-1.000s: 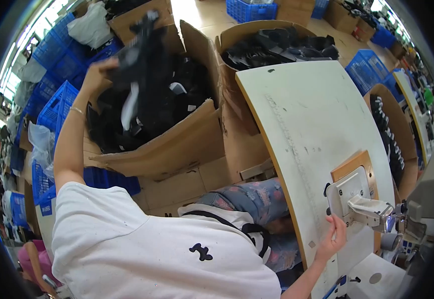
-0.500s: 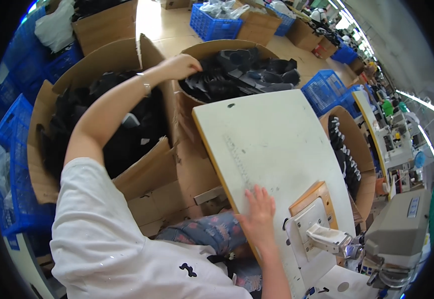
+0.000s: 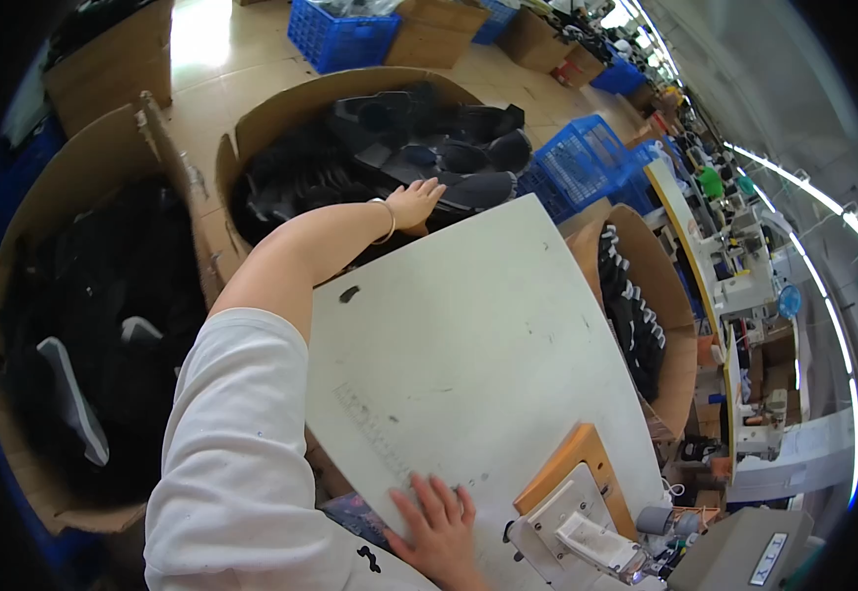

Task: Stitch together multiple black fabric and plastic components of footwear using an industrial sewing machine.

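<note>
My left hand (image 3: 417, 204) reaches past the far edge of the pale work table (image 3: 439, 335), its fingers stretched out and apart. It is beside black-grey shoe uppers (image 3: 483, 190) piled in a round-bent cardboard box (image 3: 242, 123); whether the fingertips touch them I cannot tell. A bracelet circles the left wrist. On the table's near side rests my right hand (image 3: 444, 537), palm down with fingers spread and nothing in it. Next to this hand stands a sewing machine (image 3: 734, 557), with a wooden block (image 3: 587, 448) and white metal plate in front of it.
At the left, another cardboard box (image 3: 15, 492) holds black pieces, some with grey strips. A box (image 3: 680, 345) of black pieces with white edging stands right of the table. Behind it is a blue crate (image 3: 582, 158). Another blue crate (image 3: 340, 37) sits on the tiled floor.
The view has swung, so things shift leftward. My left hand has moved from the box's left rim across to the uppers near the table edge, its fingers opening out. The right hand stays on the table.
</note>
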Action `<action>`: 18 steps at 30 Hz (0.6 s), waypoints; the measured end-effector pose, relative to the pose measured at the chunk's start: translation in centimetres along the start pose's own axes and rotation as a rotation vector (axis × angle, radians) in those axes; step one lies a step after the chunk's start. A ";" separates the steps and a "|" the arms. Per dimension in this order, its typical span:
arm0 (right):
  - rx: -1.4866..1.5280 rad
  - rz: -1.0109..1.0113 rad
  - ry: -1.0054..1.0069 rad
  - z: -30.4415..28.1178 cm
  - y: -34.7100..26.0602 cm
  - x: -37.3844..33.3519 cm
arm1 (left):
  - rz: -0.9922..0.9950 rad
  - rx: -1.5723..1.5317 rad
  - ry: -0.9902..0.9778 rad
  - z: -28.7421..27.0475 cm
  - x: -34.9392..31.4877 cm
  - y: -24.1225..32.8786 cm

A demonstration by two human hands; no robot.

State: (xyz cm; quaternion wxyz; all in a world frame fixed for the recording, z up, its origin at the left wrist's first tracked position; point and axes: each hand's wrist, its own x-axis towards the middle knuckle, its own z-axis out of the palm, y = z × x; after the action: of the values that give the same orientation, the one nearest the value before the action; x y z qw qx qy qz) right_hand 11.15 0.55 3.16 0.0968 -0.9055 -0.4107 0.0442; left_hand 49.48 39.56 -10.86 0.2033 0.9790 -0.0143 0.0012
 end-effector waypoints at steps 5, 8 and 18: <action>0.017 -0.066 0.000 0.5 0.7 -0.1 | 0.124 0.297 0.084 2.7 3.9 1.2; 0.064 -0.051 -0.047 -0.4 0.1 0.3 | 0.154 0.522 0.132 3.2 4.9 1.4; 0.145 -0.030 -0.087 -0.8 0.1 0.1 | 0.030 0.101 0.286 2.2 8.5 0.2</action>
State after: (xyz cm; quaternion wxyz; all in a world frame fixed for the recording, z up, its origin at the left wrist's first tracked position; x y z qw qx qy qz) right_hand 11.43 0.48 3.90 0.1450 -0.8871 -0.4238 0.1115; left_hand 57.98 38.24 -12.69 0.1536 0.9775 0.0005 0.1444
